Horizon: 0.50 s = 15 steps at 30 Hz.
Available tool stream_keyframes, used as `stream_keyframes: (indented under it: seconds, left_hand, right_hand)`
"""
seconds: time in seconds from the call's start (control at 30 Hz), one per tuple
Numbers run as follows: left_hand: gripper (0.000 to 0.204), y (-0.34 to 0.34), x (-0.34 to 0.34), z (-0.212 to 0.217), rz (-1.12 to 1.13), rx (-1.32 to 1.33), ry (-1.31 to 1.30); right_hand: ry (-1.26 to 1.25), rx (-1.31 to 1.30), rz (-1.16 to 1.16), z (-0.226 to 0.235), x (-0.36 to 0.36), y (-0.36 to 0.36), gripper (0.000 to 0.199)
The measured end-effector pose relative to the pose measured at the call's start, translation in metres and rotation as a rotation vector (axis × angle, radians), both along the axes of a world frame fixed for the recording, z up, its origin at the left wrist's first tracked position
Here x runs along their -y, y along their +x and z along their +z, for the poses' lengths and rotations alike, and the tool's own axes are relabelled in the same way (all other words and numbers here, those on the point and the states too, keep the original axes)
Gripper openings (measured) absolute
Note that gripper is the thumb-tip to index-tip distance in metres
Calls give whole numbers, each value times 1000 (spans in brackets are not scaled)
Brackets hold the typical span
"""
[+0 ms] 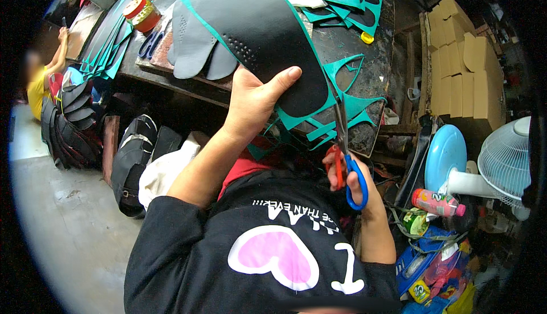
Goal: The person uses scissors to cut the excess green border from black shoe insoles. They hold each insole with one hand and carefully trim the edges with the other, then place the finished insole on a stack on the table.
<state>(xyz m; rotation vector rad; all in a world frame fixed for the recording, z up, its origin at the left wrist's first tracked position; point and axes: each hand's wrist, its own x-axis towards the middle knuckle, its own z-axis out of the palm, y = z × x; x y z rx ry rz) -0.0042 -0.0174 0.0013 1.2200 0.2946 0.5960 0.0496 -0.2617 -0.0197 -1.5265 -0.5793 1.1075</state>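
Observation:
My left hand (253, 100) grips the near end of a large black insole piece (268, 18), thumb on top and fingers underneath. A teal margin edges the piece, and small raised dots mark its dark surface. In my right hand (364, 183) is a pair of scissors (342, 123) with one red and one blue handle loop. Their blades point up beside the piece's right edge, next to a teal strip; whether they touch it I cannot tell. Teal offcuts (356, 106) hang and lie around the blades. Grey trimmed insoles (194, 46) rest left of the piece.
More teal-edged sheets (342, 1) lie at the table's far side, others (111, 46) at the left. Dark-handled scissors (151, 43) sit near a red-lidded jar (141, 13). Cardboard boxes (464, 69) and a white fan (501, 160) stand right. A person in yellow (37, 95) works far left.

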Motion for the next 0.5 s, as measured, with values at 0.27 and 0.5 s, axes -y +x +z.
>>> stream_keyframes:
  seconds: [0.27, 0.5]
  left_hand:
    - [29, -4, 18, -6, 39, -43, 34]
    - [32, -3, 12, -11, 31, 88, -43]
  right_hand:
    - [104, 93, 69, 4, -6, 2, 106]
    - [144, -205, 13, 7, -8, -7, 92]
